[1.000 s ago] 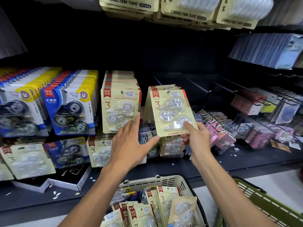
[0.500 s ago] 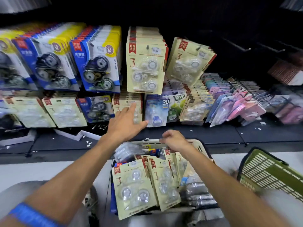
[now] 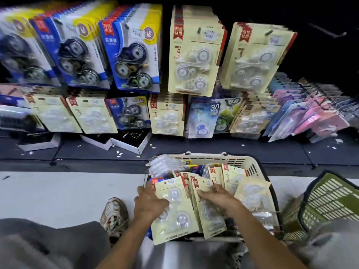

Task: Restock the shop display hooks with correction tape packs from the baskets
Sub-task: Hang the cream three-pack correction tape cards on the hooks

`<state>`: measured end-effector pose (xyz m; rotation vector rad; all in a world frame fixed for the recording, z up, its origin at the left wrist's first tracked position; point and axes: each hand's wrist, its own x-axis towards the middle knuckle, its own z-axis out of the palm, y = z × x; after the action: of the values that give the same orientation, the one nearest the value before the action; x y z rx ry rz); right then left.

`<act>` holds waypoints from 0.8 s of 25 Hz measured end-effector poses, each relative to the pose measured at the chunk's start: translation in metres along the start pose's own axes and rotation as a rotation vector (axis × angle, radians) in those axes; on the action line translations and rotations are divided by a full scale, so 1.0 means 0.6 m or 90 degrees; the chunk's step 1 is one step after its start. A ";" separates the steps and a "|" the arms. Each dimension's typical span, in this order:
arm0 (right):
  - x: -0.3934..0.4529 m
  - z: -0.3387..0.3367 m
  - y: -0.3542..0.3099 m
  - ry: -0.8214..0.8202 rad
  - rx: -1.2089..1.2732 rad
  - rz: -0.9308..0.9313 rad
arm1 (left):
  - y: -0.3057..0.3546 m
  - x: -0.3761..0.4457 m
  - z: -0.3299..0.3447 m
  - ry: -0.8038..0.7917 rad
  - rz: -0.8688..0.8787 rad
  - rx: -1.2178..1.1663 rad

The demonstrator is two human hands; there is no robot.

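Both hands are down in the cream slatted plastic basket point(image 3: 239, 162), which sits on the pale floor point(image 3: 68, 195) just below the dark lower shelf point(image 3: 213, 150).

Left hand point(image 3: 149, 203): laid on the left edge of the front beige card correction tape pack with three clear dispensers point(image 3: 174, 208). Whether the fingers grip that pack or only rest on it cannot be told.

Right hand point(image 3: 217, 198): fingers curled over the top of the next beige card pack point(image 3: 210, 220), which stands just beside the first and partly behind it. A true grip on that pack cannot be told either.

More beige packs are stacked upright behind these two in the same basket, mixed with clear-wrapped items point(image 3: 163, 165) at the back left.

Two hooks above are loaded with the same beige three-dispenser packs: a full stack point(image 3: 192, 55) and a thinner, tilted stack point(image 3: 256, 55) to its right. Blue-and-yellow card packs with dark dispensers point(image 3: 132, 51) hang to the left.

A green slatted basket point(image 3: 330, 199) is seen at the right, tilted, apart from the cream one. A brown mesh shoe point(image 3: 114, 214) is on the floor left of the basket.
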<state>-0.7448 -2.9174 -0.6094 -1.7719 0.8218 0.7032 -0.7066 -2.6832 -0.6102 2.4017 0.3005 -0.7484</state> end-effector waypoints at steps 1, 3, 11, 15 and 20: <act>0.003 -0.001 0.001 -0.009 -0.007 -0.002 | -0.001 0.000 0.005 0.033 -0.016 -0.040; 0.004 -0.001 0.000 0.007 0.030 -0.004 | 0.002 0.003 0.012 0.076 -0.045 -0.080; 0.000 -0.001 0.013 -0.042 0.105 -0.007 | 0.014 0.000 0.029 0.147 -0.004 -0.084; 0.016 0.011 0.024 -0.041 0.033 -0.013 | 0.033 -0.011 0.029 0.134 -0.019 -0.296; 0.004 0.001 0.018 -0.019 0.039 -0.026 | 0.054 -0.018 0.021 0.034 -0.017 -0.468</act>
<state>-0.7522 -2.9198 -0.6174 -1.7149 0.7771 0.6684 -0.7087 -2.7169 -0.5967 1.7227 0.5247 -0.4696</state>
